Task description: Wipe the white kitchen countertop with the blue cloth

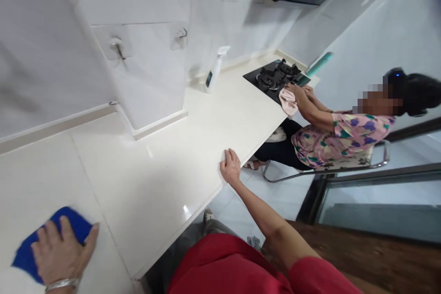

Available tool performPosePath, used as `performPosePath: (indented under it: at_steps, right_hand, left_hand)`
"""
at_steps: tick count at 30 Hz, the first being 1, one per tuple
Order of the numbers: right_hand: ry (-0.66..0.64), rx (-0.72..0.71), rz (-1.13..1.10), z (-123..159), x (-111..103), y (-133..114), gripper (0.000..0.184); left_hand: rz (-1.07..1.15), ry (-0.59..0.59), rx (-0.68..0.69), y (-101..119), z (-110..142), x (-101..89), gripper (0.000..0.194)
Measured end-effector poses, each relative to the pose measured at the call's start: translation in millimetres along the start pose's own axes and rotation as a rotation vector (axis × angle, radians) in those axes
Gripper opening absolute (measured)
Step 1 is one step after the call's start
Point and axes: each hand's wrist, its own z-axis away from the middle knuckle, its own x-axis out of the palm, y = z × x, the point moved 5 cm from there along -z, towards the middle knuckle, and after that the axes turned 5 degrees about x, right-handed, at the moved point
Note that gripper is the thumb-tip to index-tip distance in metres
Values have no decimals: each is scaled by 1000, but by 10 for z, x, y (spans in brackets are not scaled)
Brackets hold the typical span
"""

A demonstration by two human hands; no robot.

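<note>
My left hand (60,252) lies palm down with its fingers spread on a blue cloth (74,220), pressing it against the white countertop (138,183). The cloth sticks out beyond the fingers and to the left. A silver bracelet (62,284) circles that wrist. Farther along the counter, my right hand (230,166) rests on the front edge, fingers lying on the top surface with nothing in them.
A white spray bottle (214,71) stands by the wall. Beyond it, a black gas hob (263,78) is set into the counter. A seated co-worker (341,138) holds a pink cloth (288,102) at the hob. A wall column (151,78) juts over the counter.
</note>
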Motion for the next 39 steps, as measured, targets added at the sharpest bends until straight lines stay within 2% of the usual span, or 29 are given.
performPosePath:
  at_steps: [3,11,15,18,21,23,26,28,31,34,39]
  right_hand:
    - [13,-8,-51,1,5,17,53]
    - [-30,3,-123,10,-23,-18,52]
    - [-39,5,-159,-7,-34,-24,54]
    - [-18,4,-198,-18,-60,-11,53]
    - [7,4,-304,-23,-103,3,49]
    - [-4,38,-488,-42,-125,19,46]
    - [-60,185,-884,-104,-140,87,37]
    - [-81,280,-1053,-161,-173,165,32]
    - [-41,399,-1150,-232,-291,399,33]
    - [43,528,-1194,-249,-425,753,32]
    - [108,593,-1165,-283,-556,1192,33]
  left_hand:
    - [64,47,203,689,177,132,88]
    - [147,-192,587,2175,542,614,86]
    - [209,-228,742,2804,635,781,87]
    - [227,-217,826,3149,684,880,88]
    - [235,-211,853,3404,690,960,87]
    - [242,-214,861,3569,666,1008,86]
    - [231,-213,886,3859,593,1092,85]
    - [219,-206,914,4085,530,1162,84]
    - [217,-204,950,4452,433,1286,82]
    - [224,-206,974,4850,335,1408,82]
    - [258,-314,1003,5526,109,1564,88]
